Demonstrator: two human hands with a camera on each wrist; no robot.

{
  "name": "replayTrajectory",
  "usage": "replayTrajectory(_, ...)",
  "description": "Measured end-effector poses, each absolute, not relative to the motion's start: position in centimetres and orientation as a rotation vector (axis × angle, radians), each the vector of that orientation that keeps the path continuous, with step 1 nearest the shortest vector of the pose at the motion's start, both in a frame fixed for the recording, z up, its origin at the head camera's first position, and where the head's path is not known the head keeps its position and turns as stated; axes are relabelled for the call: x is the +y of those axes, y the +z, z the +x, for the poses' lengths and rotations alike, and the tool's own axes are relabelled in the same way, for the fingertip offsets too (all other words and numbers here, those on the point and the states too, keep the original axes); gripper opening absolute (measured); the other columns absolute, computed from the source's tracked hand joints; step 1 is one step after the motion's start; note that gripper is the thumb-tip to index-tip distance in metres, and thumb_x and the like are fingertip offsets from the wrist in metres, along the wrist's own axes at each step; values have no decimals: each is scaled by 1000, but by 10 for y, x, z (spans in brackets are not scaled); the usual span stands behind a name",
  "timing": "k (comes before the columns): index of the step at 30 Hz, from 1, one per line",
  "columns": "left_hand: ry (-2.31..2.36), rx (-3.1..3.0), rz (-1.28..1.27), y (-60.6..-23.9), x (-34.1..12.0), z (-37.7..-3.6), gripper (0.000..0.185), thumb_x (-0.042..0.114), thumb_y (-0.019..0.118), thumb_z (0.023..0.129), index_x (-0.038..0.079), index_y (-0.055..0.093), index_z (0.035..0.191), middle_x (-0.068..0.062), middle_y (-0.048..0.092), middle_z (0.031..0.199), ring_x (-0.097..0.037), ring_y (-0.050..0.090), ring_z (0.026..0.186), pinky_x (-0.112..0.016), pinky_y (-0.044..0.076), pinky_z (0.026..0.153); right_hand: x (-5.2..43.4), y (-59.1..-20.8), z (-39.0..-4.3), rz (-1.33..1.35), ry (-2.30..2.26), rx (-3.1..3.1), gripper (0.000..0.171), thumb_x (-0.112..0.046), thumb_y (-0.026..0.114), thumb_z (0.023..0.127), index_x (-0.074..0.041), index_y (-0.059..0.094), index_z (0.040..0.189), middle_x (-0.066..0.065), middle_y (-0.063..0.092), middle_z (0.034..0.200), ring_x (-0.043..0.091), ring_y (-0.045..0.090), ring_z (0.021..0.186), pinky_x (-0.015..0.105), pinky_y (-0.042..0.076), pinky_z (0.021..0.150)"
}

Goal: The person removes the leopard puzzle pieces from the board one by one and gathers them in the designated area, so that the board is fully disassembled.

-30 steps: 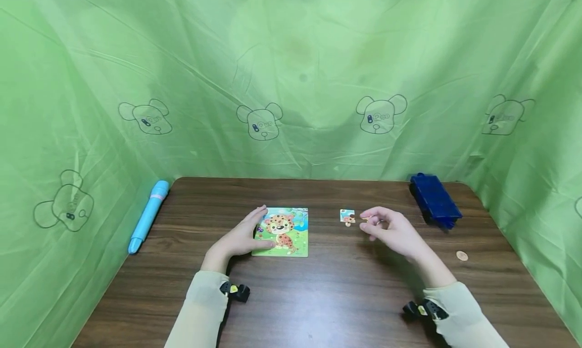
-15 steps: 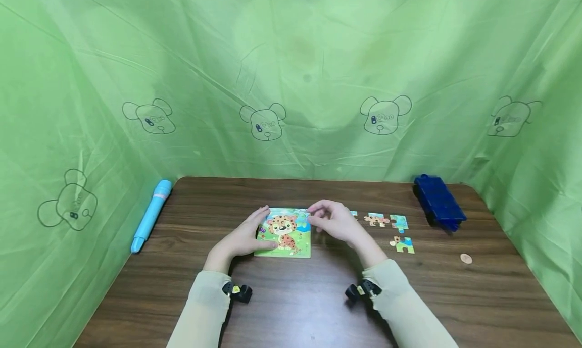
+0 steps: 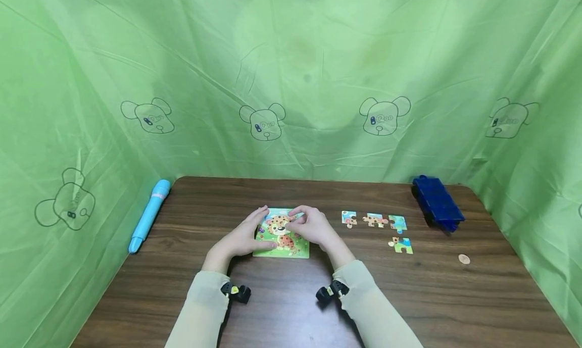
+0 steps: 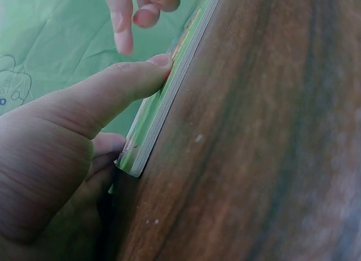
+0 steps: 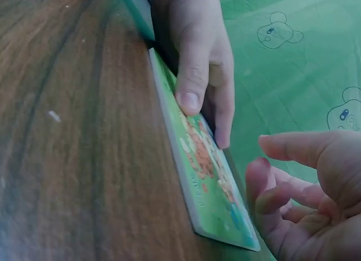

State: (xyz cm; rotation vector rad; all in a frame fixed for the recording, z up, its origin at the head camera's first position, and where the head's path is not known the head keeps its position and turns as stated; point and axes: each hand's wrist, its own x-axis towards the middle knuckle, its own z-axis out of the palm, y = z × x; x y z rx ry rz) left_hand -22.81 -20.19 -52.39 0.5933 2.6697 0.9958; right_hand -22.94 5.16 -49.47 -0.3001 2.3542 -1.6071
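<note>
A square puzzle board (image 3: 297, 247) with a spotted leopard cub on a green and blue scene lies on the table. My left hand (image 3: 238, 237) holds it at its left side, the thumb (image 4: 135, 80) on its face and the fingers along the edge. Over the board's upper right part hovers my right hand (image 3: 313, 229). Its fingers (image 5: 296, 145) are loosely bent, with nothing seen between thumb and fingers. Right of the board lie several loose jigsaw pieces: a blue one (image 3: 347, 215), a spotted one (image 3: 375, 219), a blue-green one (image 3: 397, 222) and a green one (image 3: 403, 245).
At the back right stands a dark blue plastic box (image 3: 437, 201). A small round tan disc (image 3: 464, 259) lies nearer on the right. A light blue microphone-shaped thing (image 3: 149, 216) lies along the left edge of the brown table (image 3: 273, 307). Green cloth (image 3: 300, 151) hangs around the table.
My right hand has moved left from the loose pieces to above the board, uncovering the pieces. The left hand has stayed on the board, which lies in the same place.
</note>
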Motion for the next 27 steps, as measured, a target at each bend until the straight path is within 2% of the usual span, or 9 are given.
replayTrajectory(9, 996, 2673, 607, -525, -202, -228, 109, 58, 80, 80, 15, 22, 162, -2, 14, 169, -27, 16, 153, -54, 26, 119, 46, -509, -228, -296, -1563, 2336, 43, -20, 79, 88, -5, 64, 126, 9, 71, 77, 22, 68, 62, 33, 56, 55)
replayTrajectory(27, 975, 2678, 601, -524, -202, -231, 110, 59, 80, 80, 14, 22, 162, -3, 14, 169, -27, 16, 154, -54, 25, 119, 44, -512, -225, -303, -1566, 2394, 41, -16, 77, 88, -5, 67, 126, 4, 68, 70, 17, 64, 53, 26, 49, 48)
